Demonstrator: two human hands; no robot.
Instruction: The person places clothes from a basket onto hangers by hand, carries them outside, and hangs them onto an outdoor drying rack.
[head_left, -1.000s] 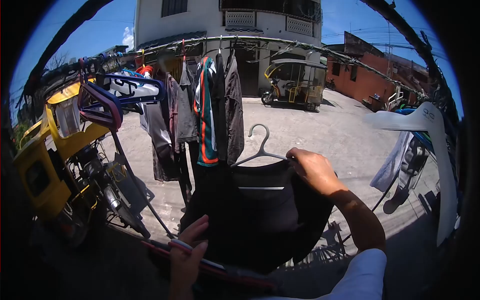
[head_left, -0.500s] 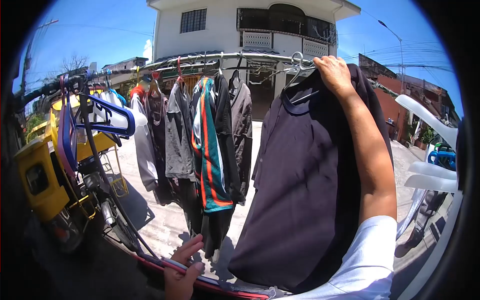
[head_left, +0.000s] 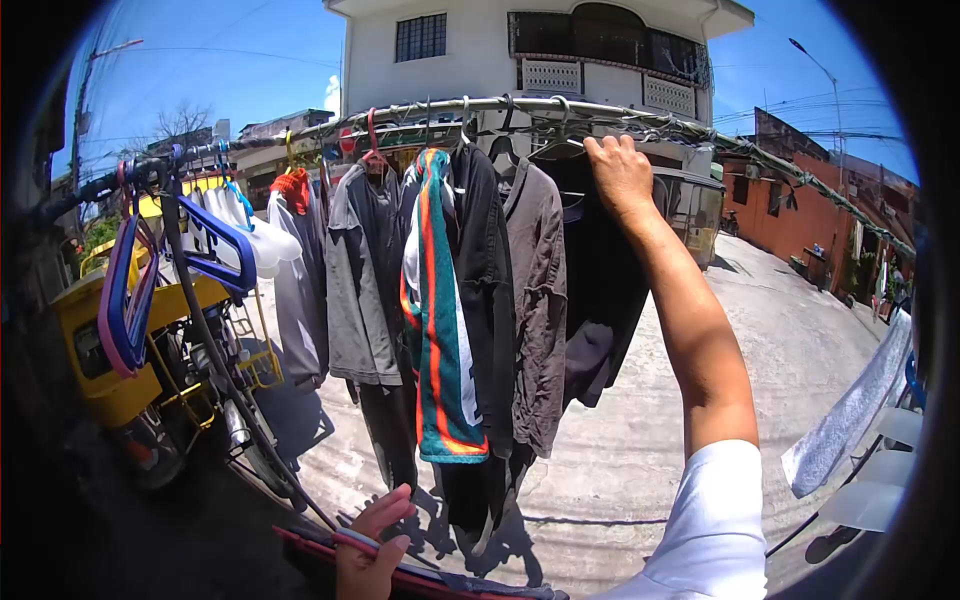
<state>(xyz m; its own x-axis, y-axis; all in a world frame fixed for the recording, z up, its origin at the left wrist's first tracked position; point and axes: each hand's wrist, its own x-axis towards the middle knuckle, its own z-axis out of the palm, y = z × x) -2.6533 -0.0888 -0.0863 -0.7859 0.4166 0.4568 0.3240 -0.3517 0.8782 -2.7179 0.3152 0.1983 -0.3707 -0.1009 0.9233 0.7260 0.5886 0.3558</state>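
Observation:
My right hand (head_left: 620, 170) is raised just below the rail (head_left: 480, 104). Its fingers are closed at the top shoulder of a black shirt (head_left: 606, 275), which hangs edge-on to me by a wire hanger. Low in front of me, my left hand (head_left: 375, 545) has several plastic hangers (head_left: 357, 542), one of them pink, between its thumb and fingers; most of them are in shadow. Left of the black shirt hang a dark grey shirt (head_left: 538, 300), a teal garment with orange stripes (head_left: 440, 310) and a grey shirt (head_left: 362, 270).
Spare blue and purple hangers (head_left: 130, 290) hang at the rail's left end beside a dark stand pole. A yellow sidecar vehicle (head_left: 90, 340) is parked behind them. White plastic hangers (head_left: 870, 490) and a pale towel (head_left: 850, 410) are at the right edge.
The black shirt has gone from near and facing me to farther away, edge-on beside the other clothes. My right hand moved with it, slightly left and down. The view has turned right.

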